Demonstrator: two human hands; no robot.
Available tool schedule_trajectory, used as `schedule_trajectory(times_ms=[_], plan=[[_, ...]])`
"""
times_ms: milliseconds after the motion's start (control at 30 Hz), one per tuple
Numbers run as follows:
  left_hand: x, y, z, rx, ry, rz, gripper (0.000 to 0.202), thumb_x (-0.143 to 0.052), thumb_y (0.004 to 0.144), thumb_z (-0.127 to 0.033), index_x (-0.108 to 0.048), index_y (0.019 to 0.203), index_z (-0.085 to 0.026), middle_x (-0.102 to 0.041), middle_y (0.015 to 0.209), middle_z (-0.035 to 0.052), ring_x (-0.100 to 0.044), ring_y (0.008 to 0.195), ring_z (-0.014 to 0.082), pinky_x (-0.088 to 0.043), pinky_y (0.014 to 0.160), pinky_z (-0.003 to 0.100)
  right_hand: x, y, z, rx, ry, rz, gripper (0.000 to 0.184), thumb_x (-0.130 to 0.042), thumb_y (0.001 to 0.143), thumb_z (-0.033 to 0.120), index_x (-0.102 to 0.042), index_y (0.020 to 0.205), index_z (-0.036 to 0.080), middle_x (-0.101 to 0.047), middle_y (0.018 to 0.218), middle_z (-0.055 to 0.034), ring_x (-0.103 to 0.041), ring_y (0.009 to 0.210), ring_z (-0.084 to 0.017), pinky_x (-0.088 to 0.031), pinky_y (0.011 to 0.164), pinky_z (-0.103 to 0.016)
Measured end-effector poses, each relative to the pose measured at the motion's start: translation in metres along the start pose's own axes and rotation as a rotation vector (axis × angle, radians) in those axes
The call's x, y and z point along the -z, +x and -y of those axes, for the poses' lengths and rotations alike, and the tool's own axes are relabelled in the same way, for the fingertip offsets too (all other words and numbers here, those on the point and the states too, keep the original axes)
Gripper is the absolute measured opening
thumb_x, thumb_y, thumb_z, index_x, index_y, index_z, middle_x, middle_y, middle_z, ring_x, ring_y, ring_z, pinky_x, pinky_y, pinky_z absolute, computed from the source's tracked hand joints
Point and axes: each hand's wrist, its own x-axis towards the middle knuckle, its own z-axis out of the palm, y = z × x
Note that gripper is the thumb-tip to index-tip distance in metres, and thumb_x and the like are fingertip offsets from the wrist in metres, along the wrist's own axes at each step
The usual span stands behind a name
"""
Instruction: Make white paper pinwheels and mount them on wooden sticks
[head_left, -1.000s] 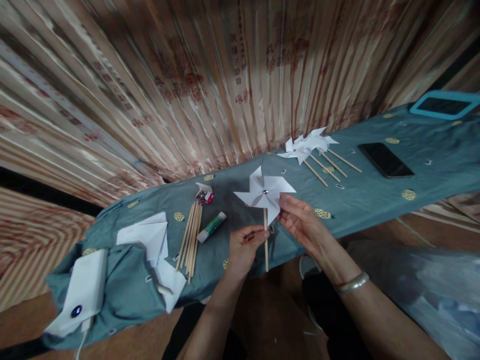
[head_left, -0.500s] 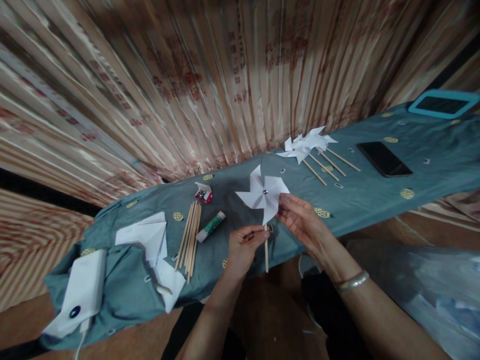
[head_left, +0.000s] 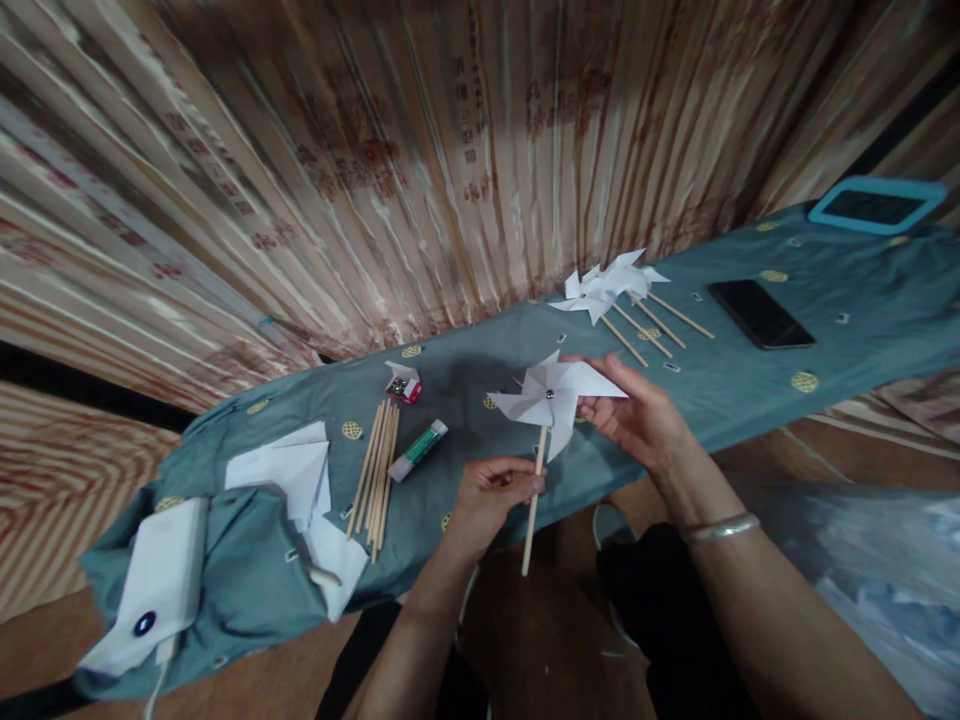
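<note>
A white paper pinwheel (head_left: 550, 394) with a silver pin at its centre is held above the cloth, its wooden stick (head_left: 531, 530) slanting down. My left hand (head_left: 491, 495) is closed, pinching that stick between thumb and fingers just below the blades. On the pinwheel's right side, my right hand (head_left: 637, 415) has its fingers apart; some of them pass behind a blade, and I cannot tell whether they touch it. Left of my hands lie a green-and-white glue stick (head_left: 418, 450), a bundle of wooden sticks (head_left: 375, 470) and a small opened red box of pins (head_left: 403, 386).
Finished pinwheels (head_left: 604, 290) lie at the back right, beside a black phone (head_left: 759, 313) and a blue-framed tablet (head_left: 877, 205). White paper pieces (head_left: 289, 470) and a white power bank (head_left: 165, 570) with a cable are on the left. A pleated curtain (head_left: 420, 180) hangs behind.
The pinwheel has turned and shifted slightly right and down, and its stick now tilts. My right hand has loosened from the blade edge and moved right, with its fingers spreading.
</note>
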Motion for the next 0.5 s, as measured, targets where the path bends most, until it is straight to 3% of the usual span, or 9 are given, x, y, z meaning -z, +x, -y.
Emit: schedule_trajectory(times_ms=[500], plan=[[0.0009, -0.0019, 0.0004, 0.041, -0.011, 0.070, 0.031, -0.088, 0.045, -0.039, -0.077, 0.064, -0.017, -0.067, 0.055, 0.0029, -0.053, 0.050, 0.0095, -0.043, 0.053, 0.021, 0.0041, 0.0016, 0.0060, -0.005, -0.138, 0.074, 0.039, -0.080, 0.064, 0.048, -0.076, 0.091, 0.020, -0.075, 0.083, -0.0045, -0.066, 0.062, -0.014, -0.054, 0.054, -0.021]])
